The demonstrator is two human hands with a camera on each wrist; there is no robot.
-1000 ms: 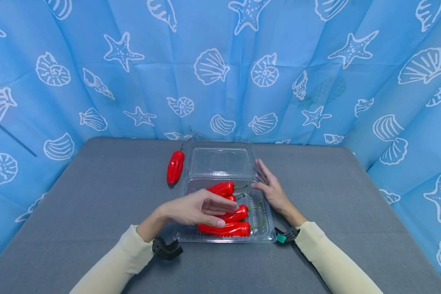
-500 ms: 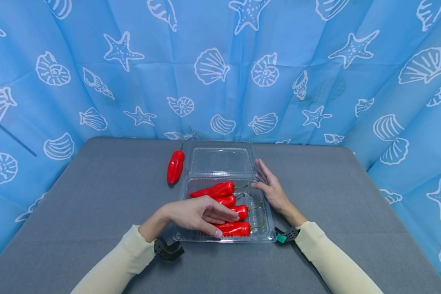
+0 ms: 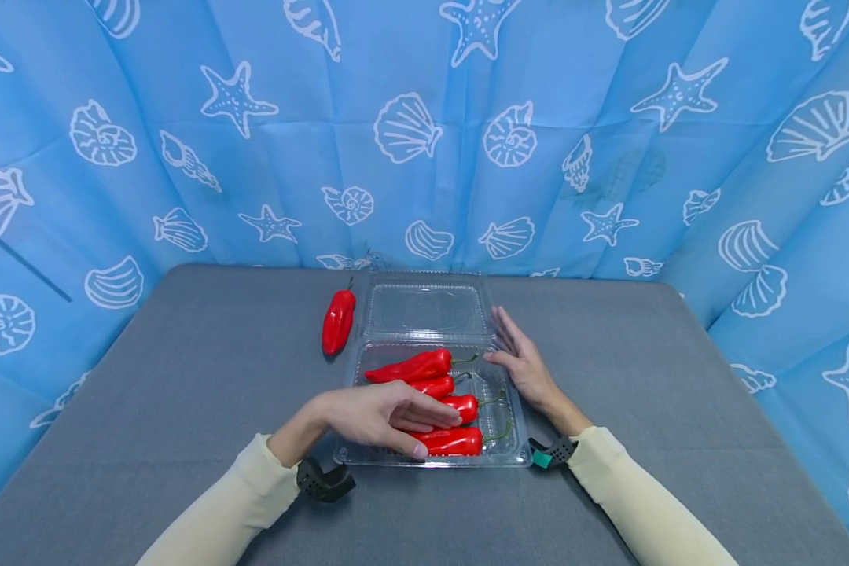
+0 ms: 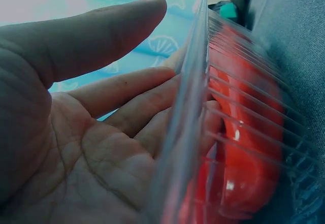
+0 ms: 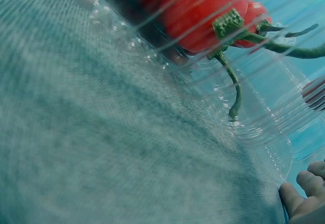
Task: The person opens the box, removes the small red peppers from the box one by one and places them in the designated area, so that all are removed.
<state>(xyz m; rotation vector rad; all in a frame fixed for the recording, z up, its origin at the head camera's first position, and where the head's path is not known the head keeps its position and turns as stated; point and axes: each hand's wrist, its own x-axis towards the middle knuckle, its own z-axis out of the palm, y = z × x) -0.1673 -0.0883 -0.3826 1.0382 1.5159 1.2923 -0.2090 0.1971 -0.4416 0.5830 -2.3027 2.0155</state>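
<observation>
Several red peppers lie side by side in an opened clear plastic clamshell box (image 3: pixel 431 462), stems to the right. My left hand (image 3: pixel 384 415) reaches over its left side, partly covering the front peppers. Its fingers and thumb are extended; in the left wrist view the fingertips dip behind the ribbed wall beside a pepper (image 4: pixel 254 132). Whether they touch it is unclear. The backmost pepper (image 3: pixel 413 366) shows fully. Along the box's right edge rests my right hand (image 3: pixel 531 373), fingers straight. In the right wrist view, only part of this hand (image 5: pixel 304 198) shows.
The box's lid (image 3: pixel 424 310) lies folded back, away from me. Another red pepper (image 3: pixel 338 322) lies on the grey tabletop (image 3: pixel 205 377), left of the lid. A blue curtain (image 3: pixel 424 189) with shell prints hangs behind the table.
My left hand has shifted slightly down and left, uncovering more of the two back peppers, then stays almost still. The right hand and the box keep their places.
</observation>
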